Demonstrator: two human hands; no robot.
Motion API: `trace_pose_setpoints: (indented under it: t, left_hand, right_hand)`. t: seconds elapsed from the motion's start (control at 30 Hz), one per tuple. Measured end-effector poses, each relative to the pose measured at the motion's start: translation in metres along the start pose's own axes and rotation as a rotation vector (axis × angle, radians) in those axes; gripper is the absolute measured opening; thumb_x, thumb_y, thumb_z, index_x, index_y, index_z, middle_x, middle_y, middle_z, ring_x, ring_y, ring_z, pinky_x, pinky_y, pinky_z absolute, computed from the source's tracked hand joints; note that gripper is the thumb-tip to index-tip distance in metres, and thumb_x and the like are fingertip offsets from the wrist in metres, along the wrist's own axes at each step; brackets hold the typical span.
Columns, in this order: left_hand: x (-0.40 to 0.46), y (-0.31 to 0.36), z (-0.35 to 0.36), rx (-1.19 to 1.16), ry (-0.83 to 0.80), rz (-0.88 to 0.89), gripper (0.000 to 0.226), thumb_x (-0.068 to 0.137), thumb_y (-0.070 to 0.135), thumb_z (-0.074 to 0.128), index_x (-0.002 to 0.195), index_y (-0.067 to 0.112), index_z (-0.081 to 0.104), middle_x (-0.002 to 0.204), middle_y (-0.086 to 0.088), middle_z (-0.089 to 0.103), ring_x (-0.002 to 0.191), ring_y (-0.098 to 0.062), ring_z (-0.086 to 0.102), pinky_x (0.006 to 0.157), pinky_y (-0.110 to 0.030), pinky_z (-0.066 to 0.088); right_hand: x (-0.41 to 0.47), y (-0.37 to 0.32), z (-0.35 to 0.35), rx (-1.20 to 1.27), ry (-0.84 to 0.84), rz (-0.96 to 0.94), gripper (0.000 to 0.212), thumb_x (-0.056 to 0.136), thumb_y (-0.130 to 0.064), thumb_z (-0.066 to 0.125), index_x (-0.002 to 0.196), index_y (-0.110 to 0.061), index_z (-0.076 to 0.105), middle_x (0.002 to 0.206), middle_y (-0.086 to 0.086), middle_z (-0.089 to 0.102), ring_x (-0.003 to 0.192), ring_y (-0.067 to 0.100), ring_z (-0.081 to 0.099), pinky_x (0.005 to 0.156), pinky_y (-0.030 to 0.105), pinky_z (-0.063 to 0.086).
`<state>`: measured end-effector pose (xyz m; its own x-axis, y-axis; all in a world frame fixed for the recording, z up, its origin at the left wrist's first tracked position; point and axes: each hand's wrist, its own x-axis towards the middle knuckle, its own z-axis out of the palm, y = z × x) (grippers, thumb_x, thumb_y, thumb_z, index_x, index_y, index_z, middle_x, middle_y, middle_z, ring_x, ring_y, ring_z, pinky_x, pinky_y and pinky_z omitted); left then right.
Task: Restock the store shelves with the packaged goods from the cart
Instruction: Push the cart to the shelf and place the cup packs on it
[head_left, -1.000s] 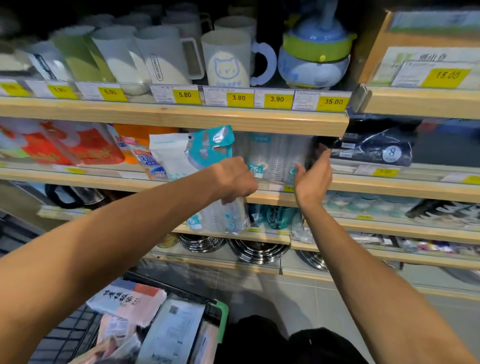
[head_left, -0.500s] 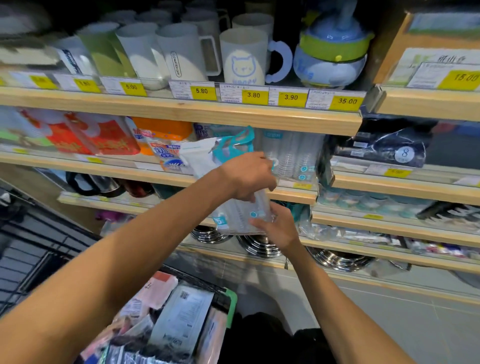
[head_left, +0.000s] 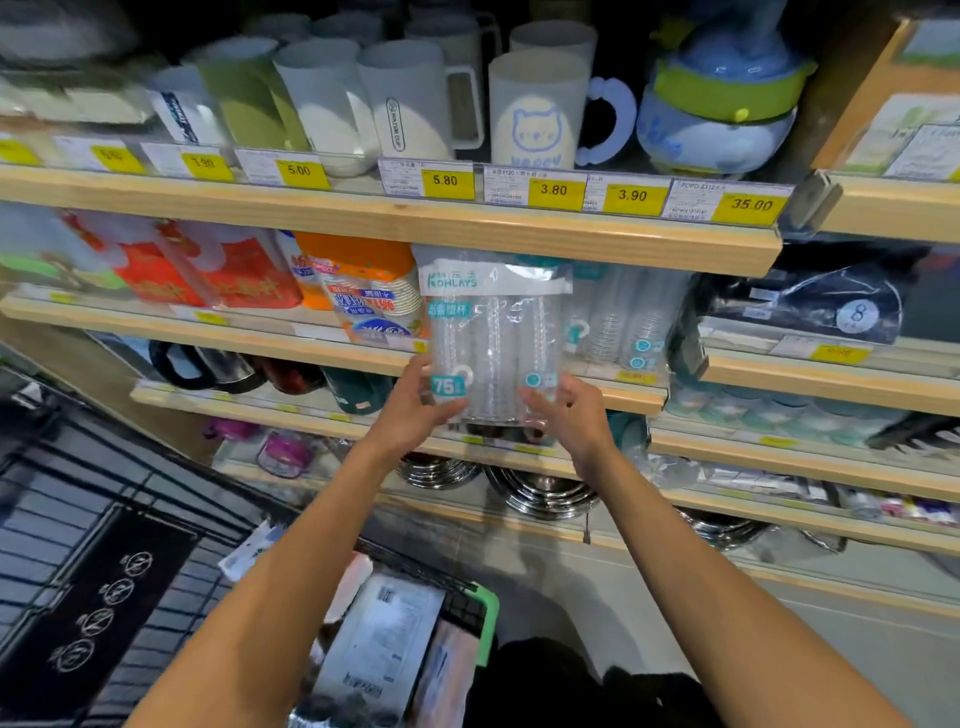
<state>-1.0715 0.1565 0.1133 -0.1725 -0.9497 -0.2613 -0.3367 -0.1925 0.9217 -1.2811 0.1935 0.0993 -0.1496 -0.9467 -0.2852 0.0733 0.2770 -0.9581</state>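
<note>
Clear cup pack (head_left: 491, 332), both hands gripping

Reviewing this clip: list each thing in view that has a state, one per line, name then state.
pack of clear cups: upright, held by both hands at its lower corners, in front of the second shelf.
left hand: grips the pack's lower left corner.
right hand: grips the pack's lower right corner.
clear cup packs on shelf: standing, behind and right of the held pack.
cat mug: upright on the top shelf.
cart: holds packaged goods.
</note>
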Motion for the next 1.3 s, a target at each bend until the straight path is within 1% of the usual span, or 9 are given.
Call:
trace_pose_setpoints:
  t: [0.2,0.4,0.5,0.67,0.8,0.93,1.1,1.2,1.3]
  left_hand:
    - [0.06,0.024,-0.009,0.08,0.052,0.167,0.061,0.084,0.006,0.075,0.135,0.007,0.041,0.128,-0.009,0.059,0.106,-0.018,0.064,0.08,-0.019,0.057]
    - [0.103,0.011,-0.002,0.129,0.132,0.225,0.059,0.081,0.007,0.077,0.129,0.008,0.043,0.121,-0.008,0.06,0.103,-0.019,0.064,0.075,-0.019,0.056]
    - [0.118,0.005,0.002,0.159,0.174,0.228,0.05,0.077,0.02,0.078,0.116,0.016,0.047,0.11,-0.001,0.064,0.098,-0.02,0.066,0.084,-0.042,0.058]
    - [0.134,-0.001,0.007,0.478,0.265,0.232,0.049,0.081,0.034,0.077,0.112,0.01,0.048,0.115,-0.012,0.064,0.104,-0.031,0.061,0.085,-0.047,0.053]
    - [0.135,-0.017,0.002,0.64,0.27,0.227,0.048,0.087,0.035,0.072,0.12,0.01,0.048,0.121,-0.01,0.064,0.114,-0.031,0.061,0.09,-0.047,0.052]
    - [0.123,-0.015,0.01,0.441,0.386,0.287,0.055,0.086,0.046,0.068,0.128,0.017,0.046,0.125,-0.003,0.063,0.115,-0.025,0.06,0.09,-0.042,0.053]
    - [0.082,0.002,0.06,0.149,0.81,0.348,0.047,0.088,0.042,0.069,0.113,0.006,0.051,0.109,-0.005,0.053,0.099,-0.02,0.052,0.086,-0.036,0.047]
    - [0.072,0.011,0.093,0.015,0.656,0.488,0.016,0.093,0.024,0.067,0.094,0.01,0.058,0.089,-0.001,0.057,0.08,-0.017,0.054,0.073,-0.04,0.049]
    - [0.069,0.017,0.119,0.046,0.353,0.565,0.012,0.096,0.021,0.061,0.103,0.013,0.067,0.095,0.0,0.066,0.087,-0.014,0.063,0.077,-0.042,0.053]
  right_hand:
    - [0.042,-0.024,0.01,-0.451,0.318,-0.206,0.084,0.074,-0.06,0.076,0.137,-0.01,0.052,0.112,0.002,0.066,0.095,0.021,0.067,0.087,0.044,0.058]
    - [0.066,-0.019,0.015,-0.589,0.426,-0.248,0.069,0.076,-0.024,0.085,0.134,-0.009,0.05,0.12,0.008,0.062,0.113,0.023,0.058,0.096,0.04,0.05]
    - [0.07,-0.011,0.015,-0.651,0.475,-0.297,0.064,0.078,-0.014,0.083,0.133,-0.013,0.049,0.115,0.005,0.065,0.104,0.021,0.062,0.088,0.038,0.053]
    - [0.095,-0.016,0.01,-0.921,0.562,-0.317,0.041,0.083,-0.032,0.077,0.116,-0.015,0.061,0.106,0.004,0.073,0.098,0.026,0.068,0.079,0.036,0.053]
    - [0.105,-0.014,0.01,-1.139,0.415,-0.248,0.035,0.092,-0.043,0.065,0.112,-0.014,0.067,0.102,0.008,0.075,0.098,0.03,0.069,0.081,0.038,0.055]
    - [0.089,-0.009,-0.005,-0.961,0.446,-0.338,0.031,0.094,-0.039,0.063,0.112,-0.015,0.069,0.093,0.003,0.077,0.089,0.023,0.072,0.079,0.036,0.057]
    - [0.053,0.006,-0.048,-0.627,0.809,-0.357,0.015,0.087,-0.019,0.071,0.102,-0.016,0.066,0.093,-0.001,0.066,0.085,0.018,0.064,0.079,0.038,0.054]
    - [0.053,0.01,-0.072,-0.727,0.768,-0.286,0.025,0.085,-0.007,0.068,0.11,-0.01,0.062,0.106,0.006,0.062,0.098,0.024,0.06,0.087,0.034,0.051]
    - [0.062,0.003,-0.085,-0.808,0.634,-0.181,0.04,0.087,-0.004,0.066,0.125,-0.005,0.056,0.125,0.013,0.059,0.117,0.028,0.056,0.099,0.035,0.044]
